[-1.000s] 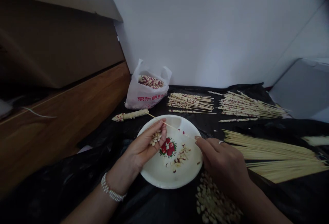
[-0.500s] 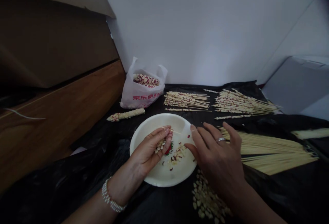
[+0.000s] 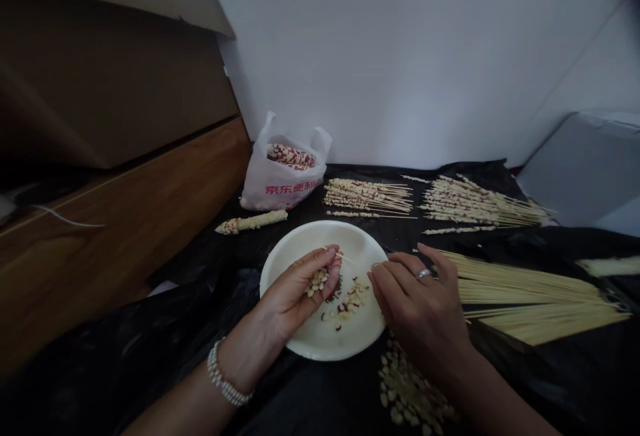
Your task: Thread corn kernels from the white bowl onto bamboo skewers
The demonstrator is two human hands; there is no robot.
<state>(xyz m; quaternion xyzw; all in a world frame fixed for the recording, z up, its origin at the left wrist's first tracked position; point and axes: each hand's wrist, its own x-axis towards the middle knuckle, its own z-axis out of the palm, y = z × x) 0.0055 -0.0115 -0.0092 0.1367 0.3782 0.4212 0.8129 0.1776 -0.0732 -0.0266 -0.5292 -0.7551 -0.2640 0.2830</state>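
Note:
My left hand (image 3: 305, 283) is over the white bowl (image 3: 280, 239), curled around a small heap of pale corn kernels (image 3: 318, 281). A thin bamboo skewer (image 3: 345, 258) sticks out from between its thumb and fingertips, pointing right. My right hand (image 3: 420, 296), with a ring on one finger, is at the bowl's right rim. Its thumb and index finger are brought together, and whatever may be between them is hidden. Loose kernels with dark red bits (image 3: 353, 296) lie in the bowl. A pile of kernels (image 3: 407, 389) lies below the right hand.
A white plastic bag (image 3: 285, 179) with red-speckled corn cobs stands at the back. A partly stripped cob (image 3: 253, 222) lies before it. Two groups of kernel-threaded skewers (image 3: 367, 196) lie behind the bowl. Bare skewers (image 3: 540, 289) fan out at right on black sheeting (image 3: 210, 329).
My right hand's fingers have gone from spread to drawn together near the bowl's rim. The left hand keeps its hold on the kernels and skewer. The whole view has shifted slightly.

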